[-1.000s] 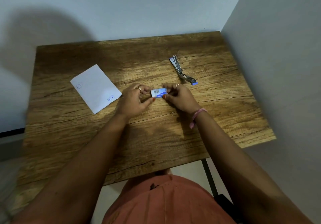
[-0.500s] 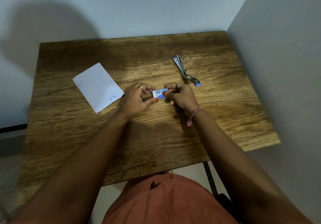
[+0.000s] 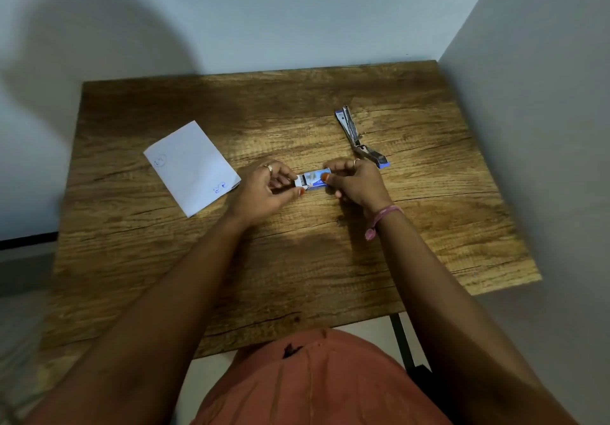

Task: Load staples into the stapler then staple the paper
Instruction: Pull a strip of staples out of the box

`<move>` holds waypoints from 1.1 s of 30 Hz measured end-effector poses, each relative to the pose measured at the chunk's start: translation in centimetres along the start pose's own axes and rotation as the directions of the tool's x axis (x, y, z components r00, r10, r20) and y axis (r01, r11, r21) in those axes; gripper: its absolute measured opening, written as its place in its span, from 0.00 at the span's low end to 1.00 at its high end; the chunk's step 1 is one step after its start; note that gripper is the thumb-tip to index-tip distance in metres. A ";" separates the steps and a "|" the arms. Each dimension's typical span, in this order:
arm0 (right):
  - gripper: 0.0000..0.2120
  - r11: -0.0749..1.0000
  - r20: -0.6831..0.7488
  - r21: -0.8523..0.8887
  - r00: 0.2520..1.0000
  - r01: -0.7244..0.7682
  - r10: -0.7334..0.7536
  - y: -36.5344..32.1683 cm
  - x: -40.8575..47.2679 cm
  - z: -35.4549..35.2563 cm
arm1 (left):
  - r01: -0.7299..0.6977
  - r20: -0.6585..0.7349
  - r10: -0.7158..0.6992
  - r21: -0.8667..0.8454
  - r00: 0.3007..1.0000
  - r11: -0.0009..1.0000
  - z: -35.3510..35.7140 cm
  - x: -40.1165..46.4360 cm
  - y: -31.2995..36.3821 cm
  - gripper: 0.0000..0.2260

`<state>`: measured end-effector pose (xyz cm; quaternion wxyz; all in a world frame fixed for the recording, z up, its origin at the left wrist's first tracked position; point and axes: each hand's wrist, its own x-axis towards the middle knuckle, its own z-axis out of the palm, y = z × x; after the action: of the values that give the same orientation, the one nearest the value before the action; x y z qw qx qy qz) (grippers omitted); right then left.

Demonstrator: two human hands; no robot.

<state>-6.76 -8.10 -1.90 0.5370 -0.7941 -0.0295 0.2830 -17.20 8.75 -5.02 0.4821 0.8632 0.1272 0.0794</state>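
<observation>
Loading step under way: at frame centre, left hand (image 3: pixel 260 190) and right hand (image 3: pixel 355 183) each pinch an end of the staple box (image 3: pixel 313 181), its drawer apparently part-out; next, a strip must reach the opened stapler (image 3: pixel 358 139), upper right, paper (image 3: pixel 191 167) left.

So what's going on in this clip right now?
A person at a wooden table holds a small blue-and-white staple box between both hands: the left hand pinches its left end, which looks partly slid open, and the right hand grips the other end. The stapler lies swung open behind the right hand, untouched. The paper lies flat to the left.
</observation>
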 end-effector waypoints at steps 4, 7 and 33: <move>0.08 1.000 0.008 -0.013 1.000 -0.013 0.014 -0.1 0.0 -0.2 | 0.007 -0.017 -0.009 -0.101 1.000 0.995 0.0 -0.2 0.0 0.11; 0.10 0.996 0.047 0.066 0.997 -0.056 0.053 -0.1 -0.1 -0.5 | -0.028 -0.044 0.021 -0.168 0.999 0.985 0.0 -0.3 0.3 0.11; 0.08 0.985 0.089 0.137 0.992 -0.100 0.088 0.0 0.0 -0.9 | -0.282 -0.047 0.307 0.286 0.950 0.916 0.3 -0.6 1.3 0.07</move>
<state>-6.34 -8.81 -1.66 0.5764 -0.7422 0.0062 0.3418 -17.51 7.71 -4.06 0.3332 0.9267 0.0272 0.1718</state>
